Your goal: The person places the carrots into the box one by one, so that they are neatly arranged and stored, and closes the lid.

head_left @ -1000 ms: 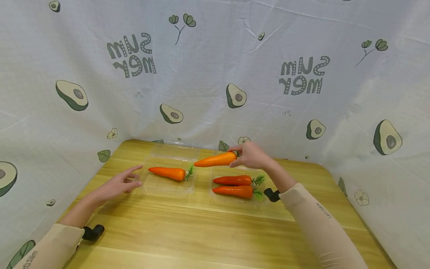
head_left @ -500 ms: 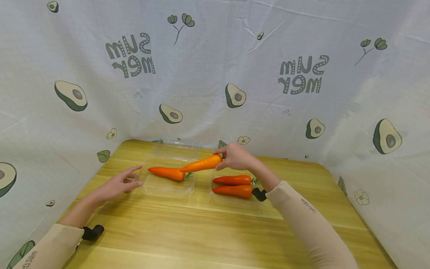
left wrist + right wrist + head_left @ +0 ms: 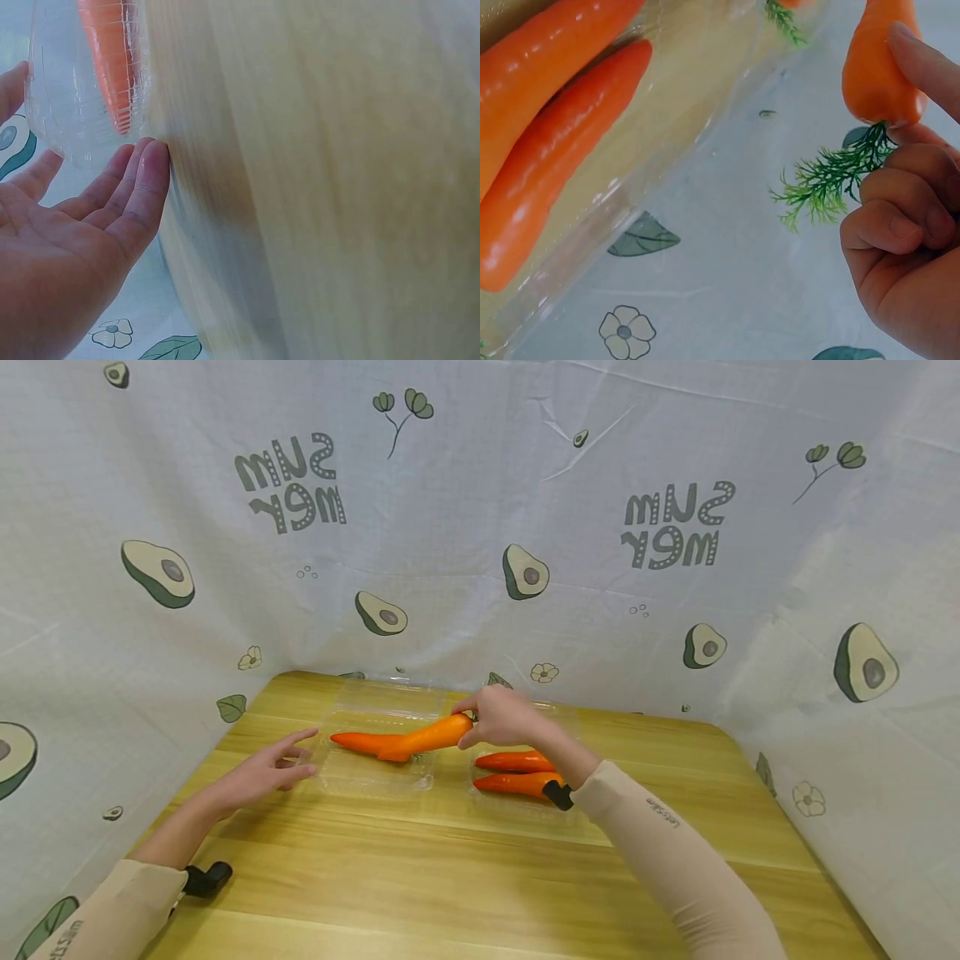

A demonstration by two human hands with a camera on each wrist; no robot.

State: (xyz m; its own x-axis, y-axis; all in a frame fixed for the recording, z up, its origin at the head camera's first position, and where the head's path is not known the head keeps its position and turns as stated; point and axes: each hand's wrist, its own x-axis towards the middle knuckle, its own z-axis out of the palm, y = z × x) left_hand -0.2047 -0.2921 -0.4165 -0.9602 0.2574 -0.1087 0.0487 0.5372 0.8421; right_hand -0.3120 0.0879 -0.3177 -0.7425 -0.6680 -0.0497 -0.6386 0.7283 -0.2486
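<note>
An orange carrot is pinched between thumb and fingers of my right hand, at its thick end. Its tip points left over the left clear plastic container and overlaps the redder carrot lying in it. Green leaves hang from the held carrot beside the curled fingers in the right wrist view. My left hand has its fingers extended, fingertips right at the left container's side wall. In the left wrist view, the palm faces the container, with a carrot showing through the plastic.
To the right, a second clear container holds two carrots, a rear carrot and a front carrot, partly behind my right forearm. Both containers stand toward the back of the wooden table. A printed cloth hangs around it.
My right hand has moved left and slightly down with the carrot, from above the right container to the left one. My left hand has stayed in place.
</note>
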